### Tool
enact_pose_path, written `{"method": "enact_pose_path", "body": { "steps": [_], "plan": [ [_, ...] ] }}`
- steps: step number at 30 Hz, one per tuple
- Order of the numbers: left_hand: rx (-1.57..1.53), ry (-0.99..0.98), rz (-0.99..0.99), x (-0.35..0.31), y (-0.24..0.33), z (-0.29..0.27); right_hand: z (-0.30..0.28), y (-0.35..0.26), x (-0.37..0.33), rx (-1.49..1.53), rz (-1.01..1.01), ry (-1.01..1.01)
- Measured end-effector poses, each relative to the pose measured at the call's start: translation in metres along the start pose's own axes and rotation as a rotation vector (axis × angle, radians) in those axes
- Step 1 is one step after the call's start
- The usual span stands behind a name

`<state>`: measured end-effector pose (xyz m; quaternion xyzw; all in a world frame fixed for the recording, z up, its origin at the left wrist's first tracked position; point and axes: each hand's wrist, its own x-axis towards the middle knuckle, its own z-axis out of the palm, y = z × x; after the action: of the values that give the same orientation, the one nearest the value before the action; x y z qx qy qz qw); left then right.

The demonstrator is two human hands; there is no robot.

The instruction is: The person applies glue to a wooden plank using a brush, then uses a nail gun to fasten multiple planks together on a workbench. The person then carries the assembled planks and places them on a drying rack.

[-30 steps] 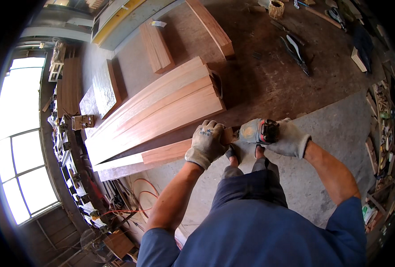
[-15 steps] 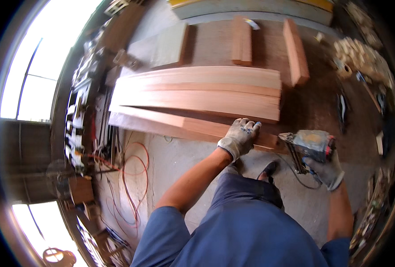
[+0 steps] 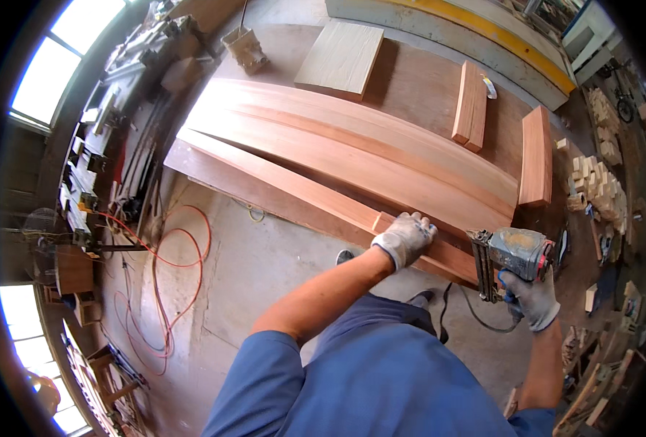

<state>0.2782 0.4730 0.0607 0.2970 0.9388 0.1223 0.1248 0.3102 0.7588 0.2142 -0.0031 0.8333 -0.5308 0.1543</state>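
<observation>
My left hand [image 3: 408, 241], in a grey work glove, has its fingers curled over a long, narrow reddish wooden strip [image 3: 294, 186] along the table's near edge. A seam or step in the wood shows just left of the hand. My right hand [image 3: 531, 300], also gloved, is closed round the handle of a worn grey nail gun [image 3: 518, 253] with a black magazine. Its nose is at the strip's right end; whether they touch I cannot tell. Beyond the strip lie wide reddish planks [image 3: 352, 167] side by side, with a narrow wedge-shaped gap between.
On the brown table [image 3: 418, 73] are a pale panel [image 3: 341, 58], a short pair of wooden blocks [image 3: 470, 105], another block [image 3: 536, 156] and a plastic container [image 3: 244, 49]. Small offcuts [image 3: 600, 189] are piled at right. A red hose [image 3: 206, 251] loops across the floor at left.
The view has swung, so the table and planks appear tilted down to the right. My left hand is now nearer the strip's seam. The nail gun stays in my right hand by the strip's end.
</observation>
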Motion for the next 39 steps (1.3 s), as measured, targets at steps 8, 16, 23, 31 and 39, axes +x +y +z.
{"method": "enact_pose_path", "body": {
  "steps": [8, 16, 23, 31, 39],
  "plan": [
    [-0.161, 0.071, -0.027, -0.005, -0.009, 0.01, 0.046, -0.093, 0.049, -0.158, 0.305, -0.152],
    [-0.246, 0.112, -0.002, -0.007, -0.01, 0.007, 0.074, -0.125, 0.102, -0.193, 0.192, -0.32],
    [-0.303, 0.178, -0.028, -0.01, -0.006, 0.008, 0.125, -0.15, 0.137, -0.327, 0.114, -0.512],
    [-0.353, 0.246, -0.006, 0.006, 0.0, 0.027, 0.177, -0.159, 0.189, -0.833, -0.013, -0.807],
    [-0.271, 0.255, -0.047, 0.008, 0.006, 0.032, 0.224, -0.184, 0.216, -1.14, 0.054, -1.144]
  ]
}}
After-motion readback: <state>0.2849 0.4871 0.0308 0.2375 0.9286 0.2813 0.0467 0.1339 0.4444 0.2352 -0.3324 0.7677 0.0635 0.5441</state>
